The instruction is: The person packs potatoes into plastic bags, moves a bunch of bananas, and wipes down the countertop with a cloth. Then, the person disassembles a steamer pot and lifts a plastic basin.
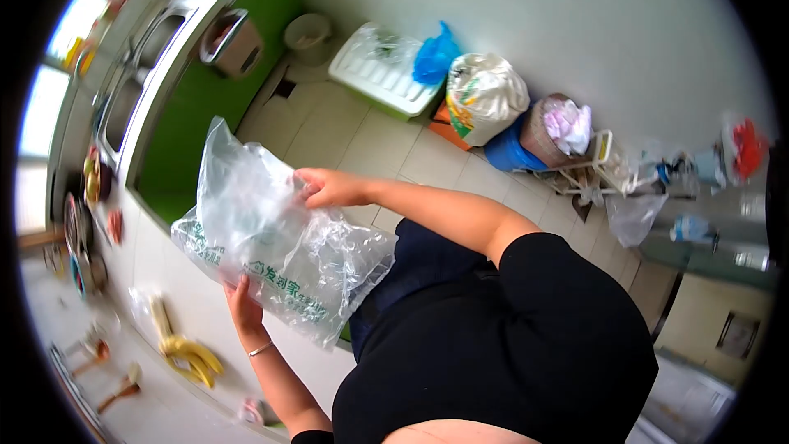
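Observation:
A large clear plastic bag point(271, 230) with green printed lettering is held up in front of my body, over the counter's edge. My right hand point(333, 187) is closed on its upper side, fingers curled into the film. My left hand point(241, 296), with a bangle at the wrist, grips the lower side; its fingertips are partly behind the see-through plastic. The bag looks crumpled, and I cannot make out anything inside it. On the white countertop near my left arm lie yellow bananas point(191, 359).
The white counter point(156, 255) runs along the left, with a metal sink point(123, 111) and a bin point(232, 43) hung on the green cabinet front. A white-lidded box point(378, 70), a stuffed white sack point(485, 99) and a blue bucket point(514, 148) line the wall.

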`<act>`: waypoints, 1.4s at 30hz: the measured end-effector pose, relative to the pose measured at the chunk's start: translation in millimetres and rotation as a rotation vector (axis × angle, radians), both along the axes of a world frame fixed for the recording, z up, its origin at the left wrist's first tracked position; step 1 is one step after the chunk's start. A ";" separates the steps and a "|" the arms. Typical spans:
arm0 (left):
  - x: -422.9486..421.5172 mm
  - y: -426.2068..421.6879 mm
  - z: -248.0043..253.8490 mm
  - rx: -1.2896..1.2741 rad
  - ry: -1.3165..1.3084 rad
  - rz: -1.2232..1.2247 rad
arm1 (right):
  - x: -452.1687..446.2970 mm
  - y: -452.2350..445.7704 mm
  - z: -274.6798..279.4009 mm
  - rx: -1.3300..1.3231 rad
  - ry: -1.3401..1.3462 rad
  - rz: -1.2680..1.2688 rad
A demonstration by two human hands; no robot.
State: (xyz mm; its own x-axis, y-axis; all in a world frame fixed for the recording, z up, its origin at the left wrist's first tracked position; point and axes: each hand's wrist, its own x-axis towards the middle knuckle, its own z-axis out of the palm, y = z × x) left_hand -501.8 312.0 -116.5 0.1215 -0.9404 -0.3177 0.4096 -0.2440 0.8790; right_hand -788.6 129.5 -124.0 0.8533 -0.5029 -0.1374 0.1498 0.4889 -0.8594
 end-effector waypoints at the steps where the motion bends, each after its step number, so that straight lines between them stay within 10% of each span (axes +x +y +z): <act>1: -16.9 -26.9 3.6 -0.004 -0.062 0.047 | -32.0 -11.8 8.0 0.008 -0.002 -0.010; 14: -255.3 -231.6 50.5 -0.114 -0.217 -0.262 | -326.5 -13.6 32.3 -0.392 -0.108 -0.879; 21: -320.1 -265.5 33.4 0.302 0.433 -0.391 | -370.6 1.1 -71.2 0.621 -0.425 -0.913; 26: -367.9 -340.0 68.0 -0.594 -0.513 -1.239 | -375.7 9.7 -44.5 0.693 -0.463 -0.615; 34: -439.3 -421.1 39.0 -0.789 -0.258 -1.331 | -401.1 -13.8 -9.7 0.453 0.105 -1.114; 36: -462.1 -438.4 20.7 -0.464 -0.305 -1.499 | -446.6 -9.1 -9.2 0.499 0.173 -1.230; 42: -641.1 -444.4 29.7 -0.887 -0.595 -1.294 | -606.6 18.8 -15.3 0.265 0.450 -1.511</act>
